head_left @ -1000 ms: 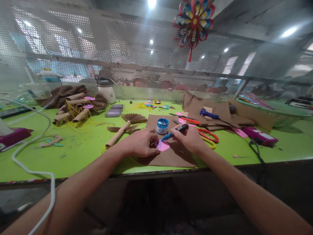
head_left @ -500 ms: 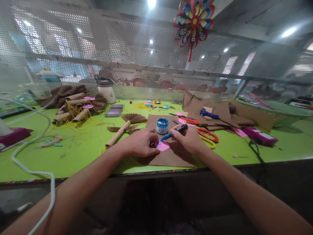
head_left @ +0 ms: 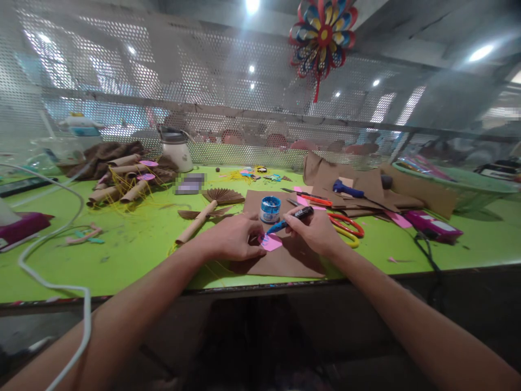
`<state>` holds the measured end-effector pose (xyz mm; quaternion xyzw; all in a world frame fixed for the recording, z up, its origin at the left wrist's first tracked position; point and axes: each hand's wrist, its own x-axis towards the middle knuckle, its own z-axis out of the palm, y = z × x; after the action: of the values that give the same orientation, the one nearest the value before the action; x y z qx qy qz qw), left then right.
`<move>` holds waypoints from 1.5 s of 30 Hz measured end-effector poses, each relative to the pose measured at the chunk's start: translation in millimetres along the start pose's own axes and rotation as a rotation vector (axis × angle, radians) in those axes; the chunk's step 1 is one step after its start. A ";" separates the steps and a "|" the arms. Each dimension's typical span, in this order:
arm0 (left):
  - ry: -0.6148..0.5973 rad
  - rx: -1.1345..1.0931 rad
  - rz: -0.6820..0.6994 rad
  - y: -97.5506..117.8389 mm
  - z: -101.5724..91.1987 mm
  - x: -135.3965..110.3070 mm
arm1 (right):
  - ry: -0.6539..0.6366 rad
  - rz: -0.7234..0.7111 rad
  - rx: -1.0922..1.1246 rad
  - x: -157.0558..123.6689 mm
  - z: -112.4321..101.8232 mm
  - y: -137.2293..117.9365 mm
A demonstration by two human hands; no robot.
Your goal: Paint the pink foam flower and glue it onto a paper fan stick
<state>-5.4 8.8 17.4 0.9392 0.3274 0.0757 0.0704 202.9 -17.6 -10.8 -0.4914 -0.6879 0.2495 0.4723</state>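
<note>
Now the right hand point(head_left: 311, 228) pinched a slim black-and-blue marker point(head_left: 300, 213), tip at a small pink paper piece point(head_left: 273, 243) on brown cardboard point(head_left: 293, 260); the left hand point(head_left: 240, 237), thumb and fingers parted, touched the paper's edge.

Brown sheet point(head_left: 280, 264), white jug point(head_left: 178, 155) on a green table point(head_left: 134, 233)

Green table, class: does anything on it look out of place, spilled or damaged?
The white cable looks misplaced: it trails over the front edge of the table and crosses before the left forearm. Loose scraps litter the left side. The jar is smeared blue, but no spill shows around it.
</note>
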 end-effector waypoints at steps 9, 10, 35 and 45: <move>-0.003 0.004 0.009 -2.1 0.5 0.0 | 0.025 -0.002 -0.057 -0.2 -0.3 -2.2; -0.002 0.004 0.010 -2.0 0.4 0.0 | 0.029 -0.002 -0.066 -0.4 -0.6 -2.6; 0.002 -0.001 0.009 -1.7 0.3 0.0 | 0.034 -0.008 -0.045 -1.0 -2.2 -3.3; -0.004 -0.004 0.000 -2.5 0.9 0.0 | 0.020 0.046 0.048 -1.9 -1.6 -0.8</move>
<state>-6.8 10.6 16.1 0.9392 0.3272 0.0743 0.0728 204.1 -19.8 -10.2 -0.4982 -0.6655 0.2716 0.4850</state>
